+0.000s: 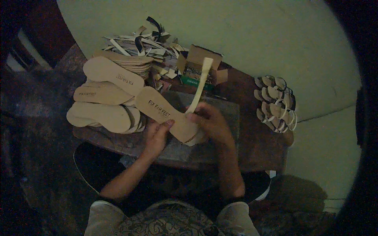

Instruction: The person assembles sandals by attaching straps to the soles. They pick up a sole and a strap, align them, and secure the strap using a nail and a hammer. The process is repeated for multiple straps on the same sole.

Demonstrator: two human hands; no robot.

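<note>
A tan shoe insole [165,108] with dark printing lies slantwise in front of me, over a grey work slab [230,118]. My left hand [158,133] is closed on its near edge, thumb on top. At the insole's right side, my right hand [210,120] pinches the lower end of a pale cream strap [201,84]. The strap stands up from the fingers and curves away toward the far side. Its pinched end meets the insole's edge; whether it is fixed there is hidden by the fingers.
Stacks of tan insoles [102,114] cover the table's left side. Behind them lies a heap of strap scraps [138,45]. An open cardboard box [202,57] of small dark pieces stands at the back. Several strapped sandals [275,102] sit at the right, near the pale wall [256,35].
</note>
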